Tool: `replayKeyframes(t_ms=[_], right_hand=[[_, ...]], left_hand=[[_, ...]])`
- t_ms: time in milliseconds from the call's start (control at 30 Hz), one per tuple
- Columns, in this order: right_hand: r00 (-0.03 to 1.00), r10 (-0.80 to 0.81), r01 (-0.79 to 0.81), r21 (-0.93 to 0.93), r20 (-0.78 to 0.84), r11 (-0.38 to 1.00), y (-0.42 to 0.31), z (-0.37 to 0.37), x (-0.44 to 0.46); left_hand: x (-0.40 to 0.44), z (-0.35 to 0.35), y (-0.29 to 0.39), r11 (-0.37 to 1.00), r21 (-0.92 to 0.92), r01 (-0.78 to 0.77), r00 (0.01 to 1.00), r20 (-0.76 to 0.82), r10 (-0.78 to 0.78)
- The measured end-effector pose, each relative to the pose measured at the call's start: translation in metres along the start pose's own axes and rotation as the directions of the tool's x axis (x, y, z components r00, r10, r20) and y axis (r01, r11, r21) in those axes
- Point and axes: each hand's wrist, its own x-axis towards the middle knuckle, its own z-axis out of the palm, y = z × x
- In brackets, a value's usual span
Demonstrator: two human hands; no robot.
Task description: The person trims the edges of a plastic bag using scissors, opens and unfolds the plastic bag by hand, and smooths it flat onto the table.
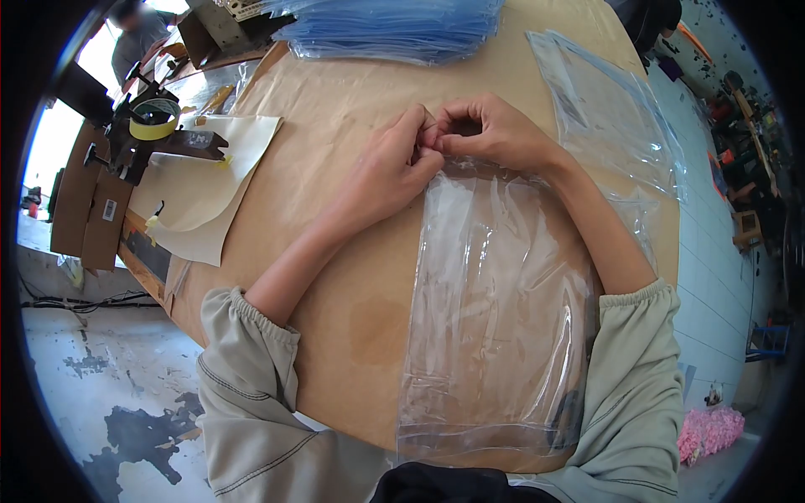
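A clear plastic bag [495,310] lies flat on the brown-covered table [352,335], running from its near edge up to my hands. My left hand [402,159] and my right hand [490,134] meet at the bag's far left corner. Both have thumb and fingers pinched together, with the fingertips touching each other. They seem to grip the corner of the bag, though the exact spot between the fingertips is hidden. My right forearm crosses over the bag's right side.
A stack of bluish plastic sheets [394,29] lies at the far edge. More clear bags [608,105] lie at the right. On the left stand a black clamp-like fixture [126,138] with a yellow tape roll [154,119], beige paper [210,193] and a cardboard box [88,201]. Another person [138,38] is beyond.
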Motion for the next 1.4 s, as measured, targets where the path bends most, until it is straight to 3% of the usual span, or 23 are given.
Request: replayKeyframes(t_ms=[200,300,400,500,600,733,800,833,900,1033,1133,1200,1300,1400], right_hand=[[1.000,-0.031,0.031,0.023,-0.005,0.999,0.004,0.000,0.000],[0.997,0.019,-0.015,0.051,-0.075,0.999,0.007,-0.009,-0.004],[0.993,0.056,-0.049,0.067,-0.106,0.997,0.007,-0.014,-0.009],[0.997,0.034,-0.030,0.063,-0.068,0.998,0.003,-0.013,-0.009],[0.999,0.036,-0.032,0.103,-0.036,0.994,0.003,-0.013,-0.009],[0.996,0.072,-0.068,0.083,-0.045,0.994,-0.005,-0.012,-0.009],[0.988,-0.153,0.141,-0.248,-0.030,0.958,-0.019,-0.012,-0.006],[0.967,-0.255,0.236,-0.409,0.007,0.882,-0.029,-0.011,-0.004],[0.950,-0.311,0.278,-0.488,0.014,0.827,-0.049,-0.004,-0.003],[0.923,-0.385,0.286,-0.663,-0.004,0.692,-0.084,0.015,-0.003],[0.897,-0.439,0.228,-0.788,-0.059,0.571,-0.101,0.022,-0.019],[0.864,-0.492,0.194,-0.836,-0.102,0.514,-0.115,0.026,-0.038],[0.884,-0.450,0.190,-0.782,-0.127,0.594,-0.138,0.017,-0.084],[0.911,-0.341,0.010,-0.813,-0.233,0.582,-0.155,0.017,-0.150]], left_hand=[[0.002,0.004,-0.005,0.992,-0.115,0.055,0.998,-0.017,-0.057],[0.000,-0.006,-0.002,0.995,-0.032,0.097,0.994,0.046,-0.096],[-0.011,-0.016,-0.014,0.930,-0.367,0.018,0.996,0.093,0.018],[-0.004,-0.013,-0.002,0.866,-0.492,0.085,0.995,0.093,-0.045],[0.001,-0.007,-0.005,0.901,-0.415,0.129,0.988,0.134,-0.079],[0.003,-0.005,-0.011,0.916,-0.400,0.030,0.992,0.121,0.021],[0.005,-0.005,-0.021,0.905,-0.426,-0.020,0.992,0.105,0.071],[0.006,-0.006,-0.019,0.850,-0.526,-0.015,0.988,0.125,0.095],[0.006,-0.007,-0.013,0.710,-0.704,0.009,0.977,0.159,0.145],[-0.001,-0.027,0.008,0.569,-0.813,0.124,0.977,0.201,0.074],[-0.006,-0.035,0.019,0.535,-0.844,0.030,0.962,0.170,0.215],[-0.007,-0.044,0.006,0.699,-0.710,-0.085,0.926,0.202,0.318],[-0.008,-0.061,0.011,0.797,-0.525,-0.300,0.856,0.220,0.467],[-0.026,-0.097,0.033,0.798,-0.379,-0.469,0.835,0.104,0.540]])
